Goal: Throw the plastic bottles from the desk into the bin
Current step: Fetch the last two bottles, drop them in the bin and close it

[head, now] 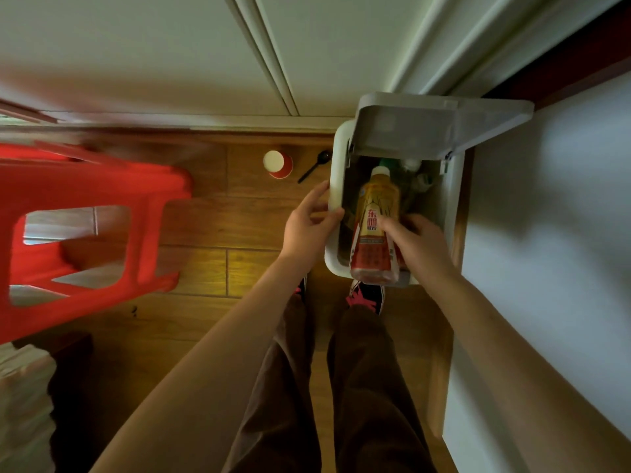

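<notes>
A white bin [334, 186] stands on the wooden floor with its lid [426, 126] flipped up at the far side. My right hand [421, 245] grips a plastic bottle [375, 227] with a yellow and red label and a white cap. The bottle lies over the bin's opening, cap pointing away from me, its base above the near rim. My left hand [312, 227] holds the bin's left rim, thumb over the edge. Other bottles [408, 169] lie inside the bin, partly hidden in the dark.
A red plastic stool [88, 213] stands to the left, blurred. A red paper cup [278, 163] and a black spoon [314, 167] lie on the floor beside the bin. A white wall [546, 233] runs along the right. My shoes [367, 297] touch the bin's near side.
</notes>
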Tool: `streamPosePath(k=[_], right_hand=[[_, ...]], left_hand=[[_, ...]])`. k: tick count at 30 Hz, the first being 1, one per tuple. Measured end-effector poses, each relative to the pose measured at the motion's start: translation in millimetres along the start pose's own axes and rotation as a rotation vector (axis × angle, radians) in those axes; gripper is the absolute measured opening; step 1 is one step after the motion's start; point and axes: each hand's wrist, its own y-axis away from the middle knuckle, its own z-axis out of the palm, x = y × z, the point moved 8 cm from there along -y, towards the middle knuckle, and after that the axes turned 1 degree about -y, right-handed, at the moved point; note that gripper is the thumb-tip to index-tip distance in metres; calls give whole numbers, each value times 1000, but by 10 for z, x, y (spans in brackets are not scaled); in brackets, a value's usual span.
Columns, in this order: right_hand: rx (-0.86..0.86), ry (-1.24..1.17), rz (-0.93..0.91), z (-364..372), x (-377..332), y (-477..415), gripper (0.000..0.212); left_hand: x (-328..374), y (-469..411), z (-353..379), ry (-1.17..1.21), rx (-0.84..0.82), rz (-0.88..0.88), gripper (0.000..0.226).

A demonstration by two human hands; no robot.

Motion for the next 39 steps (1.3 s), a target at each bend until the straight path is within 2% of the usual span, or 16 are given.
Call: streamPosePath(k=[7,12,18,22,26,30,34,37,39], right_hand=[[146,11,-73,127,-208,-177,41],[221,118,-150,220,-204,-246,51],[313,229,-209,334,-187,-265,52],[386,347,-225,324,-183,-234,57],[306,256,-214,283,-153,-171,43],[373,208,-424,-20,-535,230,29],[578,201,-850,-570,-1349,912,17],[755,416,-1081,-848,-1865,1193,17],[745,637,-1053,-882,-2066,1061,25]], left_hand=[[-49,-26,-14,29,-4,-7,54],[-30,-13,-7,50,-1,-9,54],[-46,23,5,34,33,13,51],[-68,1,30,-46,13,-19,42],[-95,12,57,-75,-25,-62,37],[-74,19,44,-85,-70,-93,33],[-73,29,40,-61,-113,-165,33],[-77,36,33,-50,-126,-226,34],[-79,42,33,-31,-130,-246,34]])
